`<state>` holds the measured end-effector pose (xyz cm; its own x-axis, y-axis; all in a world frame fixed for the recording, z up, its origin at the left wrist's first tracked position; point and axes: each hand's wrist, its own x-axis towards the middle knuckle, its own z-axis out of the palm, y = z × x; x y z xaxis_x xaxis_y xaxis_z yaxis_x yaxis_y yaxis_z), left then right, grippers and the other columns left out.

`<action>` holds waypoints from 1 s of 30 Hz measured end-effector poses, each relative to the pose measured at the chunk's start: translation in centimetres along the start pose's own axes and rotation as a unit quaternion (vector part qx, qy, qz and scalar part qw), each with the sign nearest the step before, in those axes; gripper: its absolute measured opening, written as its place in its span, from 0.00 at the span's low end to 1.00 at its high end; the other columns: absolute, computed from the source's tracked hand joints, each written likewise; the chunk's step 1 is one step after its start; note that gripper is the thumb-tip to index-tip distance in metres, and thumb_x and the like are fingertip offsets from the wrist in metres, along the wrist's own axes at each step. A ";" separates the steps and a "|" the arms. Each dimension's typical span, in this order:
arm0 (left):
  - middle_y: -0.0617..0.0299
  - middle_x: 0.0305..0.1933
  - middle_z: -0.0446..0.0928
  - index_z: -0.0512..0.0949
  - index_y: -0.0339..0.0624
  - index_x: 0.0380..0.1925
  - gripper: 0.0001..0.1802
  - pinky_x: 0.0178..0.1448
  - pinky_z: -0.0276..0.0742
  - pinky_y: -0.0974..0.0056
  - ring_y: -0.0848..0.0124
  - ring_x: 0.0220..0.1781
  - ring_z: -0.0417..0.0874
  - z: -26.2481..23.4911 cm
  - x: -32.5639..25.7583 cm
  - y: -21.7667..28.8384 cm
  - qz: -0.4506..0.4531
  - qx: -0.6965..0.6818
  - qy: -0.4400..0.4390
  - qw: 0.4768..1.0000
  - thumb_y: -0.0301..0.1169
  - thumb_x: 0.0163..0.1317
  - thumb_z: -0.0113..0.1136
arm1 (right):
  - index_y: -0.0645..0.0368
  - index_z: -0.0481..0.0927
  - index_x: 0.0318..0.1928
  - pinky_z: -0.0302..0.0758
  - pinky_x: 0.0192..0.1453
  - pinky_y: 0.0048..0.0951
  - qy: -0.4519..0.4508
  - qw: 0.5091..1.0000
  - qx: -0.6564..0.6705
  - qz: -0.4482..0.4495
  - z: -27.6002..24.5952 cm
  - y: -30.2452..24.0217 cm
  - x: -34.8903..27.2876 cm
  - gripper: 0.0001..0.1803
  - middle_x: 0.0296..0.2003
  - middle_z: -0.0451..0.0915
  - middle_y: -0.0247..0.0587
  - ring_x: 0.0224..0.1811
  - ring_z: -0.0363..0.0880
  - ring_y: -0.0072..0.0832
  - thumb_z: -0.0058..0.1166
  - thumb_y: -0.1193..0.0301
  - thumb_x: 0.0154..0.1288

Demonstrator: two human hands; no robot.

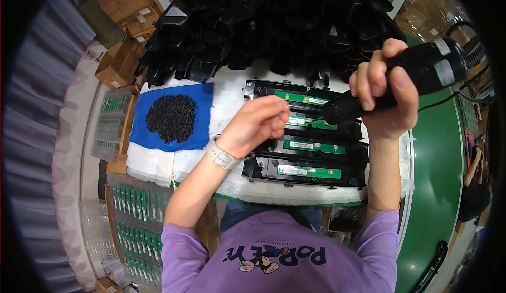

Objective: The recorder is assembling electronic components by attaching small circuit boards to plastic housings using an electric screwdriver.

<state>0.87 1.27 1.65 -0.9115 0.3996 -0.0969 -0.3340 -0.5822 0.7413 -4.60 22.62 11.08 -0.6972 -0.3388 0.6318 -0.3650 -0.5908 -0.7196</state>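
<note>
My right hand (387, 95) is wrapped round a black electric screwdriver (429, 67), tilted with its bit down to the left. The bit points at a green circuit board (328, 126) in the second of several long black plastic housings (254, 167) lying in a row. Close by, at the left end of that board, my left hand (255, 126) has its fingers curled together; anything between the fingertips is too small to make out. Green boards with white labels lie in the other housings too. Left of them, a heap of small black screws (173, 118) rests on a blue cloth (204, 94).
A big pile of black plastic parts (232, 29) rises at the far side. Clear trays of green boards (134, 208) stand at the lower left, cardboard boxes (118, 64) beyond. The screwdriver's cord (445, 99) crosses a green surface (429, 187); another person (474, 198) is at the right edge.
</note>
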 end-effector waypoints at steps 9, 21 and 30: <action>0.53 0.37 0.81 0.78 0.32 0.40 0.09 0.35 0.80 0.71 0.73 0.30 0.82 2.5 0.0 -0.8 0.069 0.177 0.030 0.981 0.27 0.65 0.55 | 0.59 0.68 0.52 0.69 0.30 0.30 -0.019 0.991 0.100 -0.085 -0.6 -0.6 0.2 0.18 0.22 0.68 0.32 0.16 0.66 0.22 0.44 0.62 0.68; 0.52 0.35 0.82 0.78 0.28 0.41 0.09 0.37 0.81 0.72 0.69 0.32 0.85 2.1 0.0 -1.3 0.095 0.235 0.042 0.967 0.20 0.61 0.57 | 0.59 0.67 0.54 0.70 0.31 0.30 -0.023 0.992 0.104 -0.064 -0.1 0.2 -0.3 0.20 0.21 0.68 0.32 0.16 0.67 0.22 0.46 0.61 0.66; 0.53 0.33 0.82 0.80 0.28 0.37 0.06 0.39 0.81 0.72 0.69 0.35 0.86 2.4 -0.4 -1.7 0.116 0.275 0.073 0.952 0.18 0.59 0.59 | 0.59 0.65 0.49 0.68 0.31 0.27 -0.029 0.996 0.074 -0.036 0.8 0.8 -0.7 0.19 0.20 0.66 0.29 0.15 0.66 0.20 0.48 0.60 0.64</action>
<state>2.38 3.80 1.97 -0.9825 0.1793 0.0504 0.0199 -0.1678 0.9856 -3.95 21.81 10.23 -0.6338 -0.3319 0.6987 -0.3148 -0.7144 -0.6250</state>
